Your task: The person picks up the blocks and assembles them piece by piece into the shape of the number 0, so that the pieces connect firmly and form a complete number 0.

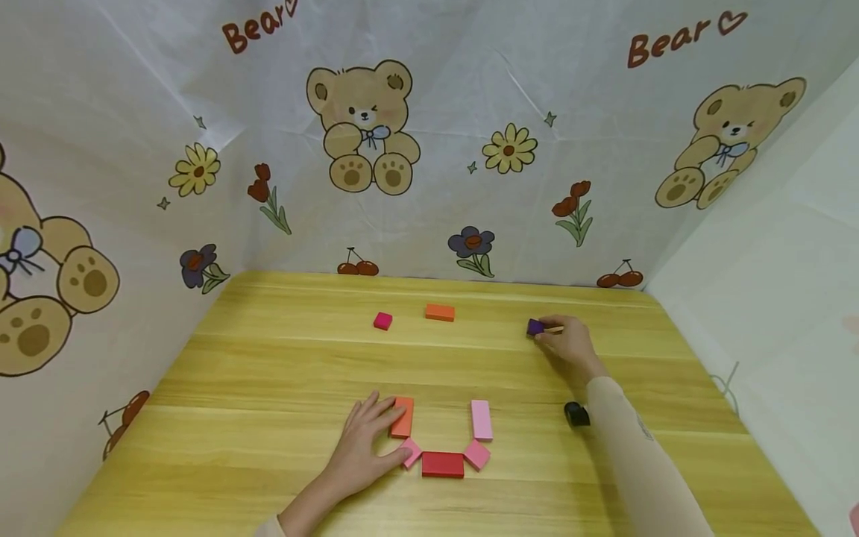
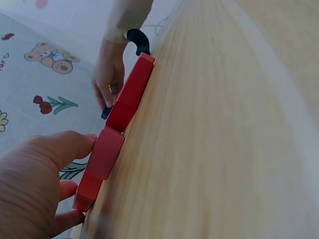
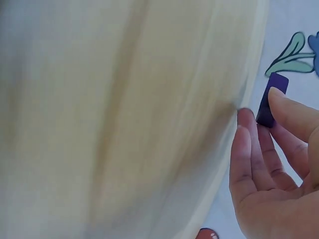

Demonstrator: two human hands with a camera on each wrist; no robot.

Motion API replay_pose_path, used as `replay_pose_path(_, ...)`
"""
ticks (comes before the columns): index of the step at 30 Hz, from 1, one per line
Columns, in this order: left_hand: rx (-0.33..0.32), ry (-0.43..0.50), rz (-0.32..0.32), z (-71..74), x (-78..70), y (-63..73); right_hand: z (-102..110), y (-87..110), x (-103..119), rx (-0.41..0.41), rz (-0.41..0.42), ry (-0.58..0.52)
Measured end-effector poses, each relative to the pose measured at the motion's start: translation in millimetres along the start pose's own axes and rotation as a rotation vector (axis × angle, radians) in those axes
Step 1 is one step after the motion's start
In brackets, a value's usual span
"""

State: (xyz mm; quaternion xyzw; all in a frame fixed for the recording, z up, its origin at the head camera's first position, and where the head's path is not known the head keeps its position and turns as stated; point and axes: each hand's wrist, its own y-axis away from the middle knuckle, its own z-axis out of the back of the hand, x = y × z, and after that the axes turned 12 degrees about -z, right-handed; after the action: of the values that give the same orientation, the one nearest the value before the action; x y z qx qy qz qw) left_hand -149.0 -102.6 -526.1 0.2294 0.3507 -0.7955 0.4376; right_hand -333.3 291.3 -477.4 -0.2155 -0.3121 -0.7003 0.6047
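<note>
In the head view, a red rectangular wooden-looking block point(image 1: 443, 465) is set on the wood-grain desk point(image 1: 302, 358) between a left pink square block point(image 1: 412, 451) and a right pink square block point(image 1: 477, 454). Left of the red block, the left pink block and an orange-red rectangular block point(image 1: 402, 421) are touched by the left hand point(image 1: 365, 444), its fingers spread and nothing gripped. Far beyond and right of the red block, a small dark-purple block point(image 1: 535, 327) is pinched by the right hand point(image 1: 569, 341).

In the left wrist view, the left pink block, adjoining the red block, is touched by the thumb.

In the right wrist view, the purple block is held between thumb and fingers; its handling is judged the step in hand, and a secure pinch seems called for next.
</note>
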Motion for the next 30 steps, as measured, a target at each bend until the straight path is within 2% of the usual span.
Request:
replay_pose_path(10, -0.003, 0.006, -0.004, 1.1, -1.7, -0.8, -11, 26.5, 15, 0.037, 0.052, -0.099)
replay_pose_path(18, -0.009, 0.009, -0.007, 1.1, -1.4, -0.9, -26, 56.4, 39, 0.070, 0.100, -0.077)
replay_pose_path(21, -0.008, 0.009, -0.007, 0.6, -1.2, -0.5, -32, 65.5, 46, 0.081, 0.144, -0.069)
replay_pose_path(30, -0.005, 0.009, -0.006, -1.1, 0.5, 0.9, -48, 79.0, 55, 0.119, 0.246, -0.011)
